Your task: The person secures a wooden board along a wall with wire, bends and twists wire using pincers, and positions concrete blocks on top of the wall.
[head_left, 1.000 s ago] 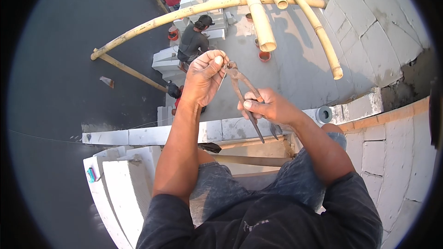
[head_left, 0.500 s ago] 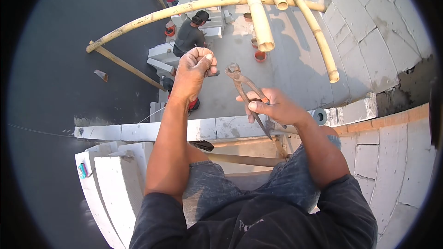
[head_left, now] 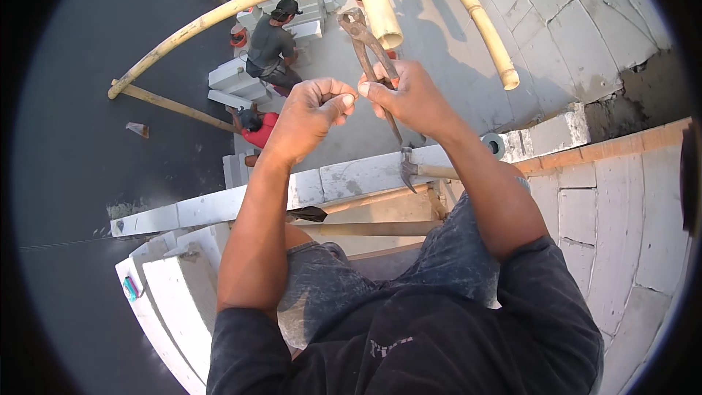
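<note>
My left hand (head_left: 311, 118) is closed in a pinch at the centre, thumb against the forefinger. What it pinches is too small to make out. Beside it, almost touching at the fingertips, my right hand (head_left: 411, 99) is wrapped round a pair of rusty pincers (head_left: 361, 42). Their jaws point up and away from me, and the handles come out below the palm. Under my right forearm, a hammer (head_left: 408, 169) with a pale handle lies by the top of the white block wall (head_left: 212, 208).
Bamboo poles (head_left: 248, 4) cross ahead of me. Below, a person in dark clothes (head_left: 270, 47) and others in red work near stacked white blocks (head_left: 238, 80). A grey ring-shaped object (head_left: 493, 146) is at the wall on the right. A small turquoise object (head_left: 131, 288) lies on blocks at left.
My right hand has moved up and left with the pincers, close to my left hand. The left hand has come slightly down and right. The view has shifted, uncovering the hammer head.
</note>
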{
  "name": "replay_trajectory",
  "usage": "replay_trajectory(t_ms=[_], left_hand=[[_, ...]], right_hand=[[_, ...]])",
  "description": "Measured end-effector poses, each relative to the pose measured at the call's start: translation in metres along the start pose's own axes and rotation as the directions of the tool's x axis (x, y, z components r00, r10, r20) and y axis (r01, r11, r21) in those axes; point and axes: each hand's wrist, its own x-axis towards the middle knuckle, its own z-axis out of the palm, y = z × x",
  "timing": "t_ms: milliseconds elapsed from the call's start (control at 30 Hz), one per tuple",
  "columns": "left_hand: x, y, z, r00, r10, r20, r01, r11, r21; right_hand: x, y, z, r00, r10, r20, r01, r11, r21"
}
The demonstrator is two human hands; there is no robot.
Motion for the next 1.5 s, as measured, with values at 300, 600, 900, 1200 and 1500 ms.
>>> replay_trajectory(t_ms=[300, 600, 900, 1200, 1500], left_hand=[[0.003, -0.012, -0.009, 0.995, -0.054, -0.078, 0.036, 0.976, -0.213], [0.002, -0.008, -0.003, 0.995, -0.018, -0.102, 0.002, 0.988, -0.153], [-0.004, 0.005, -0.007, 0.986, 0.055, -0.157, -0.047, 0.998, 0.050], [-0.007, 0.004, -0.005, 0.990, 0.144, -0.007, -0.138, 0.960, 0.246], [-0.004, -0.006, -0.004, 0.984, 0.175, 0.036, -0.179, 0.962, 0.205]], right_hand=[[0.003, 0.013, 0.010, 0.966, -0.027, -0.256, 0.081, 0.976, 0.202], [-0.003, 0.015, 0.021, 0.957, -0.015, -0.289, 0.100, 0.955, 0.280], [-0.007, 0.012, 0.007, 0.984, -0.027, -0.178, 0.051, 0.989, 0.136], [-0.012, -0.004, -0.007, 0.994, 0.071, 0.077, -0.074, 0.996, 0.039], [-0.010, -0.002, -0.003, 0.992, 0.092, 0.084, -0.093, 0.996, 0.004]])
